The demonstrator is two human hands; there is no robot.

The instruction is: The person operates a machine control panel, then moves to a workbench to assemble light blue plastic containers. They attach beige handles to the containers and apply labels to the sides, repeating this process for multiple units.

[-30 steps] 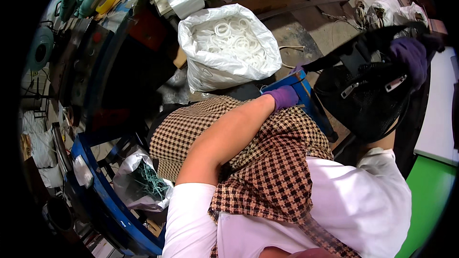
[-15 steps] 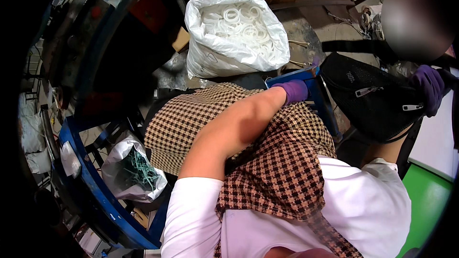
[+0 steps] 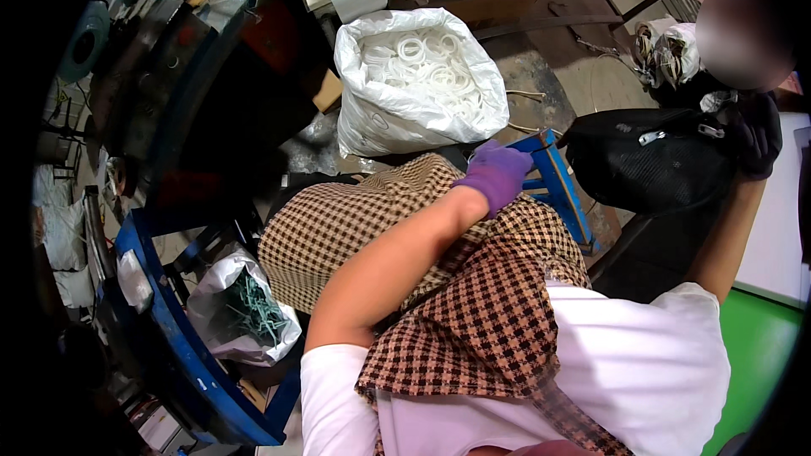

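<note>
Checked cloth (image 3: 380,228): spread over the lap, centre; unmoved since a second ago.

White sack (image 3: 418,76) of pale rings: far centre, open-mouthed, in the same place as before.

Black bag (image 3: 655,169): right; it was held higher a second ago and now hangs lower, nearer the blue stool (image 3: 553,181).

Right hand (image 3: 756,139), dark-gloved: clenched on the black bag's top edge, so the bag is in hand, being brought in.

Left hand (image 3: 498,173), purple-gloved: rests on the far edge of the cloth beside the stool, as before; whether its fingers grasp anything cannot be told.
</note>
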